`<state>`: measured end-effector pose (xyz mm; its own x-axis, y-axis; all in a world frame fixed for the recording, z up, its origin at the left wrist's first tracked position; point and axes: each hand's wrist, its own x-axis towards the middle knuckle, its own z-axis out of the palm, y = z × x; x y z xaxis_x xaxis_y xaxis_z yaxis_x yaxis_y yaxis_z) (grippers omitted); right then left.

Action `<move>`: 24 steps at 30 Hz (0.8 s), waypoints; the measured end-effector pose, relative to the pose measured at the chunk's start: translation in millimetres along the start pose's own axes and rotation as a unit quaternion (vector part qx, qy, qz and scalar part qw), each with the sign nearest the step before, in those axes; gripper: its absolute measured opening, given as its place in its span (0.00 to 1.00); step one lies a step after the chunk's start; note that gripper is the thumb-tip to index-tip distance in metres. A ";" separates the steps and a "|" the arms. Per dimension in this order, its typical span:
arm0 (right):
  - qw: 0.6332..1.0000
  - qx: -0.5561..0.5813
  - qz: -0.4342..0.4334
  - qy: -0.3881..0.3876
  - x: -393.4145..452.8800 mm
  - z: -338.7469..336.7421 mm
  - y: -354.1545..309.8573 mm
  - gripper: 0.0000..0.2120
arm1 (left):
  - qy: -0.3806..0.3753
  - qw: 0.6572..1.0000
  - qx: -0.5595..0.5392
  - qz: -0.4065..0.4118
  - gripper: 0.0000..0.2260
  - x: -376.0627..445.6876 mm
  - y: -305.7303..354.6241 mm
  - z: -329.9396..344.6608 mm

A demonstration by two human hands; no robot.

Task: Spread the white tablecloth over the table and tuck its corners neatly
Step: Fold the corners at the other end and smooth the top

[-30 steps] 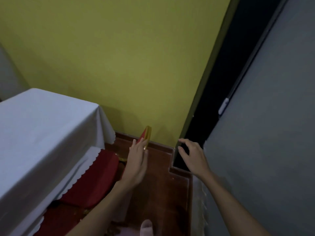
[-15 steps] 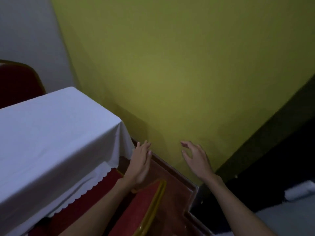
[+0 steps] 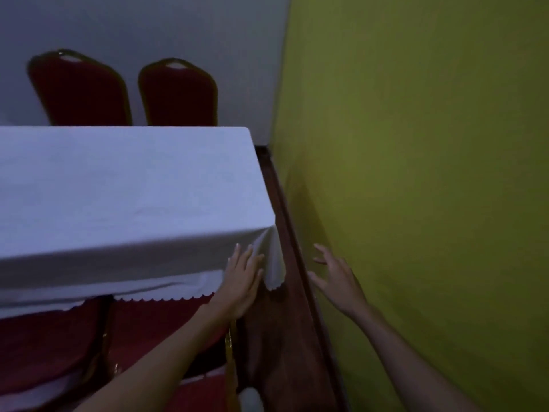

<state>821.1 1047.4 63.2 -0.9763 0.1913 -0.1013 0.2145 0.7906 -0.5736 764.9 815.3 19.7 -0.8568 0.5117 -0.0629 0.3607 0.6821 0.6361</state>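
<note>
- Two hands were at work near the table's near right corner: the left hand point(image 3: 242, 282) lay flat and open, fingers together, against the hanging front drop of the white tablecloth point(image 3: 127, 188), gripping nothing; the right hand point(image 3: 337, 276) hovered apart from the cloth, fingers spread, empty, close to the yellow-green wall point(image 3: 416, 173).
- One tablecloth already covered the table top smoothly; its scalloped corner flap point(image 3: 274, 264) hung loose just right of the left fingers.
- To tuck well, in my judgement, the left palm should pin the front drop while the right hand takes the loose flap, folds it flat along the side and presses the crease, keeping the top from being dragged askew.
- Two red chair backs point(image 3: 178, 93) stood beyond the table.
- Red seats point(image 3: 53, 337) showed beneath the near edge; at least two, the count unclear.
</note>
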 end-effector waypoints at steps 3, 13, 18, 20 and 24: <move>0.997 -0.012 -0.026 -0.072 57.2 7.7 9.8 0.31 | 0.009 0.998 0.059 -0.013 0.21 31.6 -9.3 6.8; 0.981 -0.050 -0.061 -0.176 226.7 76.2 68.8 0.29 | -0.028 0.991 0.092 -0.093 0.22 182.2 -64.6 46.4; 0.975 -0.080 -0.066 -0.195 266.0 121.2 87.0 0.22 | -0.042 0.987 0.112 -0.103 0.24 221.1 -78.6 61.8; 0.971 -0.085 -0.094 -0.204 274.8 137.0 89.5 0.12 | -0.044 0.984 0.132 -0.108 0.24 228.2 -85.8 66.4; 0.961 -0.093 -0.114 -0.233 293.1 142.2 96.3 0.14 | -0.050 0.978 0.159 -0.127 0.24 224.6 -91.1 74.5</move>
<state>551.3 1096.8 -137.3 -0.8968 -0.2467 -0.3672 -0.0482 0.8796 -0.4733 567.1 907.0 -109.6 -0.8994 0.3418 -0.2724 0.2504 0.9138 0.3198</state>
